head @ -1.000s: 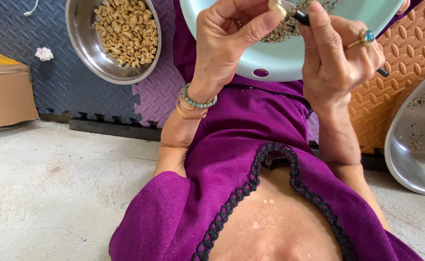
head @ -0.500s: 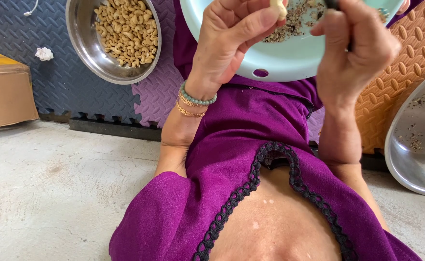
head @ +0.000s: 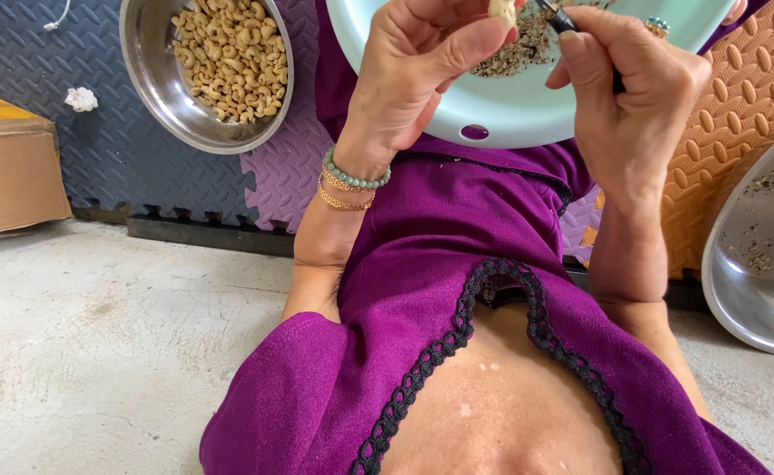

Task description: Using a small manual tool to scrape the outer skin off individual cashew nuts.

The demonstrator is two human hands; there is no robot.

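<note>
Your left hand point(head: 413, 79) pinches a pale cashew point(head: 502, 10), fingers clamped on it. Your right hand point(head: 633, 97) grips a dark tool point(head: 559, 18) over the pale green plate point(head: 510, 110).

A bare concrete floor point(head: 97, 352) fills the near part of the scene, pale and lightly stained in even daylight. Beyond it lie interlocking foam mats: dark blue point(head: 97, 158) on the left, purple point(head: 286, 176) in the middle, orange point(head: 756, 79) on the right. A cardboard box point(head: 9, 176) sits at the left edge.
</note>
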